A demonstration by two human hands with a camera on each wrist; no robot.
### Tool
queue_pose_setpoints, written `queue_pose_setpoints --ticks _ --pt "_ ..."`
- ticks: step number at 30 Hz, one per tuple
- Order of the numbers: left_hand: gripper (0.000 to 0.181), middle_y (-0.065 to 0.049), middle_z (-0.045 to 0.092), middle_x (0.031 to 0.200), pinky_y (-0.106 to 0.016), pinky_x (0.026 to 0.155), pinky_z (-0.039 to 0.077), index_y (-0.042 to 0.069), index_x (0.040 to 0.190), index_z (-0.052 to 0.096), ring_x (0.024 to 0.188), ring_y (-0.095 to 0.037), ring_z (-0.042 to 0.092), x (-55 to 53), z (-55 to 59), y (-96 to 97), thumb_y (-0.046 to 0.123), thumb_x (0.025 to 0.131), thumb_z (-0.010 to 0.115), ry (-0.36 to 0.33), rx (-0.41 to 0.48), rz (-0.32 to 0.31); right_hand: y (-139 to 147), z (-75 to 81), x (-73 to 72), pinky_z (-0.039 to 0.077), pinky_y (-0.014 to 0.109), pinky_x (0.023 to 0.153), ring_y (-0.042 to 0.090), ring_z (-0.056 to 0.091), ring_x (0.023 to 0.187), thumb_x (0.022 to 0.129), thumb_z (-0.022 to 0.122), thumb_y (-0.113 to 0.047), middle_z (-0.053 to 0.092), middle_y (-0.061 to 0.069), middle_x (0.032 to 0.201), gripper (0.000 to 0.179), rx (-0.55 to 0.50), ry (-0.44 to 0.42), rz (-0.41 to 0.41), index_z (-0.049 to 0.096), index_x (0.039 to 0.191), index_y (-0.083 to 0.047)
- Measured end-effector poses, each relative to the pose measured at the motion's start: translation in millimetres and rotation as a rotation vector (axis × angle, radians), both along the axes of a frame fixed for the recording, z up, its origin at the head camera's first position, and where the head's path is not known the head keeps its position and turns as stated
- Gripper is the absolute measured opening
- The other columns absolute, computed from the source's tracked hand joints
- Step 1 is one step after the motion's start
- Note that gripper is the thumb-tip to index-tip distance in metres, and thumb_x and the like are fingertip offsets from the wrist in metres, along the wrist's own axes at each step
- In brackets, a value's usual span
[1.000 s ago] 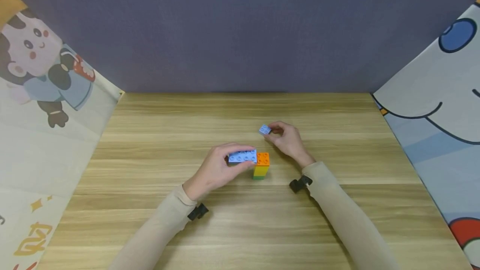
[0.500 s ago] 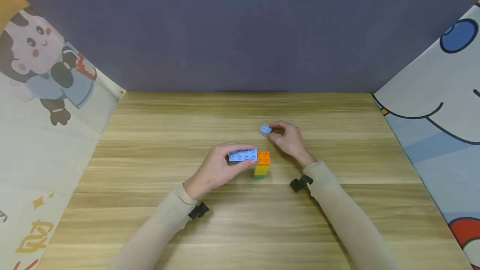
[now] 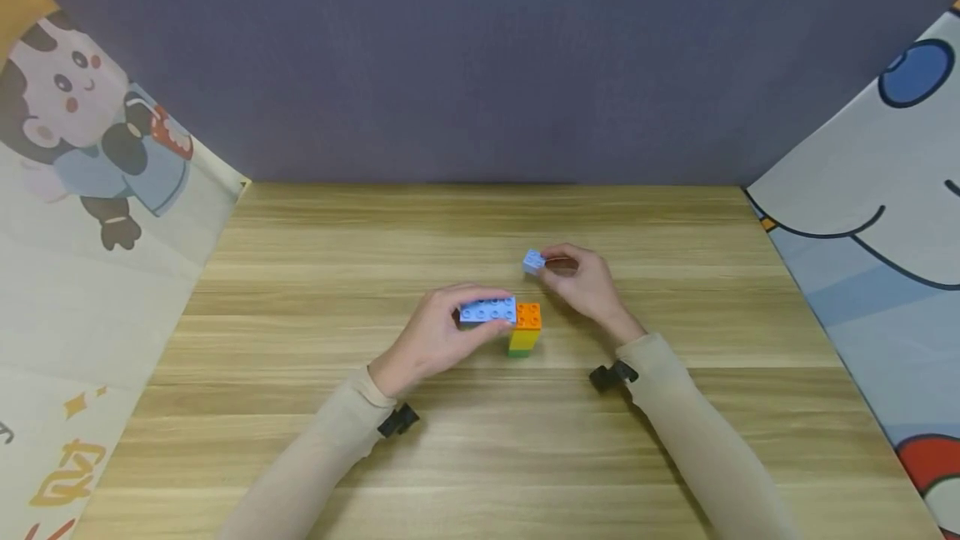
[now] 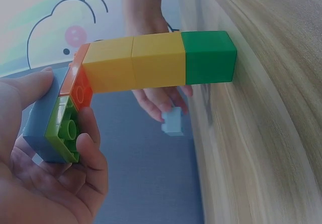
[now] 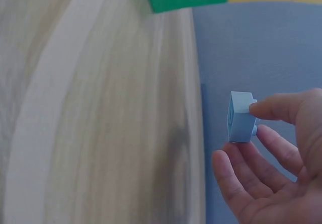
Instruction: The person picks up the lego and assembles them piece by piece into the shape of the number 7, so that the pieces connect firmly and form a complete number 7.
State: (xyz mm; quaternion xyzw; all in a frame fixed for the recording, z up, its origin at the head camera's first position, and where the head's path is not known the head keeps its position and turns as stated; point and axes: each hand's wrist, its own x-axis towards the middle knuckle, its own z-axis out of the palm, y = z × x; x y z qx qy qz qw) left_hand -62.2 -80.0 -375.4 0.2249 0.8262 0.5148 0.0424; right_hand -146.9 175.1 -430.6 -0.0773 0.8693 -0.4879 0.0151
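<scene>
My left hand [image 3: 431, 332] grips a long light blue building brick [image 3: 487, 311] between thumb and fingers. Under it, in the left wrist view, a lime green brick [image 4: 61, 128] is attached. Their end adjoins an orange brick [image 3: 528, 316] topping an upright column of two yellow bricks [image 4: 133, 60] and a green brick [image 4: 210, 58] at the bottom. Behind the column, my right hand [image 3: 587, 283] pinches a small light blue brick [image 5: 241, 117] above the table, apart from the structure. Its studs face the palm in the right wrist view.
The wood-grain table [image 3: 480, 457] ends at a dark blue-grey panel [image 3: 480, 65] at the back. Panels with cartoon prints, a left panel [image 3: 45, 290] and a right panel [image 3: 847, 190], flank it. A black wrist mount [image 3: 397, 421] sits on the left cuff.
My right hand has shifted slightly right and toward me, carrying the small light blue brick, which has turned and tilted a little. The left hand and the column look nearly still.
</scene>
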Motion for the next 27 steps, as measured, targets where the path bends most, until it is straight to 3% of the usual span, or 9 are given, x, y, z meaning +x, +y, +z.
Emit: queue_pose_setpoints --ticks 9,18,27 --pt "0.039 0.013 0.069 0.122 -0.025 0.085 0.057 0.025 0.122 0.071 0.104 -0.005 0.066 -0.4 0.8 -0.9 0.039 0.087 0.076 0.0 0.005 -0.006 2 14.9 16.3 0.059 0.027 0.087 0.025 0.068 0.11 0.09 0.072 -0.019 0.068 0.01 0.121 0.032 -0.082 0.037 0.064 0.067 0.119 -0.007" --pt "0.037 0.013 0.069 0.122 -0.025 0.084 0.057 0.029 0.122 0.07 0.104 -0.005 0.066 -0.4 0.4 -0.2 0.04 0.087 0.076 0.006 0.005 -0.01 -2 35.8 38.2 0.057 0.043 0.093 0.033 0.066 0.111 0.091 0.069 -0.007 0.067 0.02 0.122 0.032 -0.118 0.041 0.087 0.064 0.121 0.002" --pt "0.036 0.013 0.069 0.122 -0.025 0.085 0.057 0.032 0.122 0.07 0.104 -0.005 0.066 -0.3 -0.1 0.5 0.04 0.087 0.076 0.019 0.0 -0.008 -1 41.0 54.9 0.057 0.023 0.09 0.02 0.068 0.107 0.091 0.071 -0.01 0.069 0.007 0.119 0.025 -0.174 0.12 0.115 0.068 0.116 -0.008"
